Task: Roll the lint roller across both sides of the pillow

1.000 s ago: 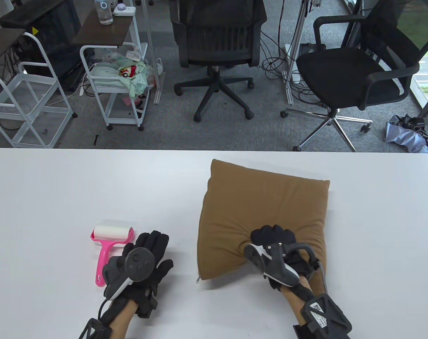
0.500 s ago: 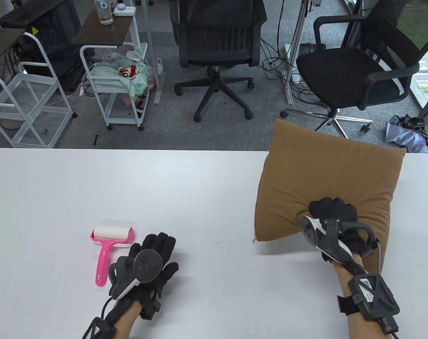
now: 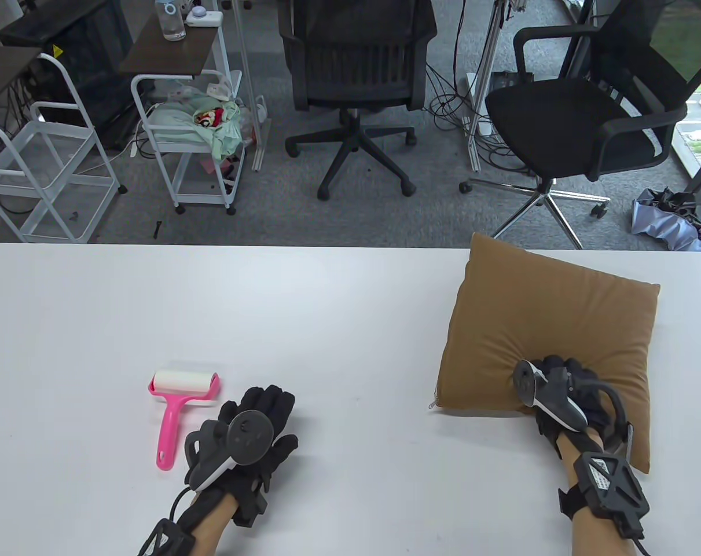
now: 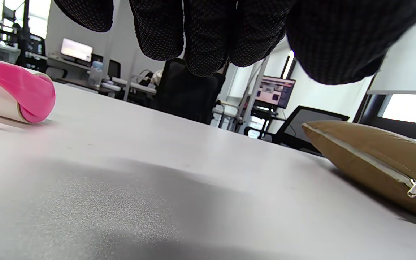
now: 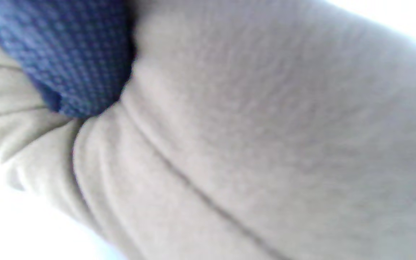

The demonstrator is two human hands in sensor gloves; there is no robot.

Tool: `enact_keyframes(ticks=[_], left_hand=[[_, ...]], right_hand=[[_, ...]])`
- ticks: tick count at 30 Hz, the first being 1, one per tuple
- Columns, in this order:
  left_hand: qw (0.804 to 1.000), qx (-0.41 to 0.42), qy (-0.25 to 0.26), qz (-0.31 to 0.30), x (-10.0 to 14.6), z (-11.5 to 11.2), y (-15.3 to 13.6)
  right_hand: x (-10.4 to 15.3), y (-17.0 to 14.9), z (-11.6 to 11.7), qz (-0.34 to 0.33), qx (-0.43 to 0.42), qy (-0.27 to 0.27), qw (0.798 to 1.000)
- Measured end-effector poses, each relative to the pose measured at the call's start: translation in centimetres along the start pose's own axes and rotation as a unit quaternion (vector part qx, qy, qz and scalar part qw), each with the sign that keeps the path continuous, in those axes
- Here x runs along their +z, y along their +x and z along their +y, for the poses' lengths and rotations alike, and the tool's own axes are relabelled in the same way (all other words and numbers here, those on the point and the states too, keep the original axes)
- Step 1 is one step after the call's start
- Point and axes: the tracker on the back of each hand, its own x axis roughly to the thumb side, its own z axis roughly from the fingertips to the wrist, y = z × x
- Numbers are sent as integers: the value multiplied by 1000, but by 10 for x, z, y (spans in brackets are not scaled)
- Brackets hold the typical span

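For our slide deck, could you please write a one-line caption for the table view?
Right hand grips the brown pillow on the white table; left hand rests beside the pink lint roller.

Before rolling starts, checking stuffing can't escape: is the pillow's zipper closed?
Closed where visible: the pillow zipper pull sits at the corner.

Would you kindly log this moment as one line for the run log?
right hand: grips pillow near edge | left hand: flat on table, free | lint roller: untouched beside left hand
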Motion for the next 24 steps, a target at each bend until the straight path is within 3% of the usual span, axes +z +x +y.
enact_keyframes(ticks=[4, 9, 11, 18, 24], left_hand=[[1000, -3, 0, -5, 1, -1, 3], [1000, 0, -1, -4, 1, -1, 3], [1000, 0, 0, -6, 1, -1, 4], [1000, -1, 17, -15, 3, 4, 9], [999, -1, 32, -18, 5, 8, 11]], right_hand=[[7, -5, -6, -10, -12, 33, 999], [17, -17, -40, -16, -64, 51, 997], [21, -18, -54, -17, -92, 27, 995], [44, 4, -100, -9, -156, -130, 979], [69, 44, -104, -15, -201, -195, 960]])
